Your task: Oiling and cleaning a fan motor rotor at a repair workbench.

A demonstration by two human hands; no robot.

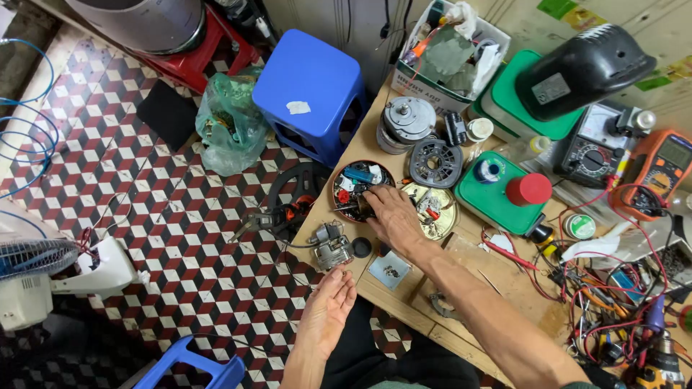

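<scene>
From the head camera I look down on a crowded wooden workbench (pixel 404 302) whose left edge meets a chequered tile floor. My right hand (pixel 393 216) reaches across toward the bench's left edge, fingertips dipped into a round shallow dish (pixel 346 189) of small parts, fingers drawn close as if pinching something; what they grip, if anything, I cannot tell, since the hand covers it. My left hand (pixel 328 311) hangs just off the bench's near-left corner, palm up, fingers loosely spread and empty, cupped as though ready to receive small pieces. Between the two hands, near that corner, sits a small metal motor part (pixel 333 248) with a black cap (pixel 362 247) beside it. A second round tray (pixel 436 209) lies just right of the dish, partly under my wrist. Further in stand a grey motor (pixel 406 124) and a green box with a red lid (pixel 504 189); multimeters and tangled red leads crowd the right side.
</scene>
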